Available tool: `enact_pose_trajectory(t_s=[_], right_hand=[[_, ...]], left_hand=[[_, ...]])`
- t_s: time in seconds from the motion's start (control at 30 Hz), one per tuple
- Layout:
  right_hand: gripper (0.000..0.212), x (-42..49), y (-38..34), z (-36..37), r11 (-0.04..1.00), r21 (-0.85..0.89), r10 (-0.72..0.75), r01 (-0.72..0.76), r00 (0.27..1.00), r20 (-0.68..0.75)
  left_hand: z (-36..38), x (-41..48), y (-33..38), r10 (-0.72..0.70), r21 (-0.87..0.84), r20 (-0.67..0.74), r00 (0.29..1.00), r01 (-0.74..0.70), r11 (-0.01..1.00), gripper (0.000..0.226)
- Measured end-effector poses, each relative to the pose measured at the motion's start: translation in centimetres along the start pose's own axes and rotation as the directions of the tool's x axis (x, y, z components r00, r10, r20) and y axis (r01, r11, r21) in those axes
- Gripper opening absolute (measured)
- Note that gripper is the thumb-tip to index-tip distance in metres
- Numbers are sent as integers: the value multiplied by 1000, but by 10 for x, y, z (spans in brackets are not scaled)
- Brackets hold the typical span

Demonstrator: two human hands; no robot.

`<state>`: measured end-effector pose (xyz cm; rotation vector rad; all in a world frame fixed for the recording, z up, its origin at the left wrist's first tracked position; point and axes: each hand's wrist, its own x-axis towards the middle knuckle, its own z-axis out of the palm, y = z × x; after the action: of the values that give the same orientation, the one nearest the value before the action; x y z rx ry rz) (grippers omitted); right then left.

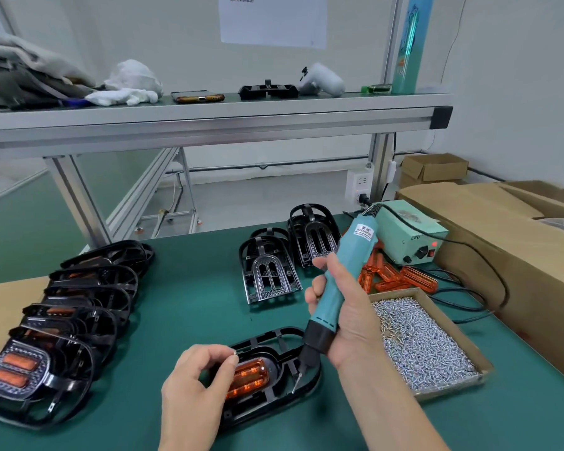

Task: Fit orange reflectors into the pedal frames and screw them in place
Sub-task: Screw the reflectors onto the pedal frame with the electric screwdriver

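At the worktop's near edge, the left hand (196, 382) holds a screw (234, 352) in a pinch grip above the pedal frame (274, 403), whose reflector (248, 377) is seated. The right hand (342, 315) has its grip wrapped round the screwdriver (345, 271). Finished pedals (62, 336) line the left edge, and two bare frames (267, 271) are still to do.

Green bench (192, 304) carries pedal frames (269, 275), orange reflectors (417, 278), screw tray (453, 388).

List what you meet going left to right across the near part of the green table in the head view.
From the left: row of finished pedals → left hand pinching a screw → orange reflector → electric screwdriver → box of screws.
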<state>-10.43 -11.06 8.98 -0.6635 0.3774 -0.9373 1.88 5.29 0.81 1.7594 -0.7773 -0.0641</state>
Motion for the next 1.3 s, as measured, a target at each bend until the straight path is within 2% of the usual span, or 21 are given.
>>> enact_pose_trajectory(t_s=[0.17,0.33,0.47,0.73,1.3], right_hand=[[49,2,8,11,999,27,39,-38,999,-30],[21,15,20,27,996,-18,-93,91,982,-164],[18,25,27,38,981,-50,-195,189,949,-249],[25,25,37,43,969,-124,-238,213,940,-244],[25,27,43,37,951,-204,-282,235,926,-252]], left_hand=[[-3,-2,8,52,15,42,998,-53,999,34],[-4,-5,14,77,10,101,992,-78,997,36],[-4,-5,19,90,14,126,988,-92,996,36],[-6,-4,26,93,-22,135,986,-91,996,39],[-7,-5,35,59,-72,149,987,-49,996,31]])
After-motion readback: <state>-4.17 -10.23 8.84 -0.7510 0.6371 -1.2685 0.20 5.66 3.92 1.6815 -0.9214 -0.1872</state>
